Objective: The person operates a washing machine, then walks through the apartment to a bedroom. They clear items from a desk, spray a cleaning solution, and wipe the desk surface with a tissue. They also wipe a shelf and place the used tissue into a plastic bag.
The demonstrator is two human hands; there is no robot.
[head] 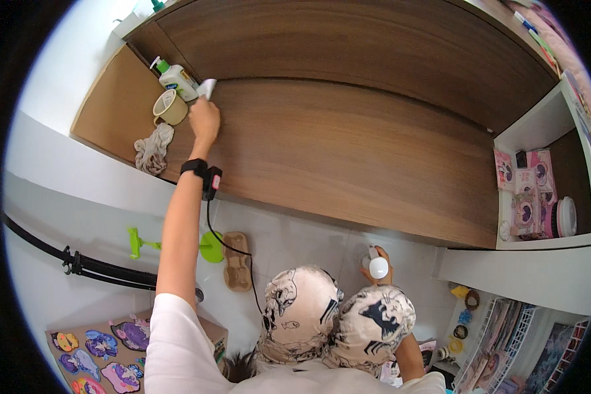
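My left hand reaches over the far left of the wooden desk surface. It is shut on a small white object, partly hidden, whose kind I cannot tell. Just left of it stand a white pump bottle with a green collar and a cream mug. A crumpled beige cloth lies nearer the desk's front edge. Low beside my knees, below the desk edge, my right hand holds a container with a white round top; its lower part is mostly hidden.
A white shelf box with pink packets stands at the desk's right end. A cardboard panel borders the left end. On the floor lies a molded pulp tray beside a green stand. A black cable hangs from my left wrist.
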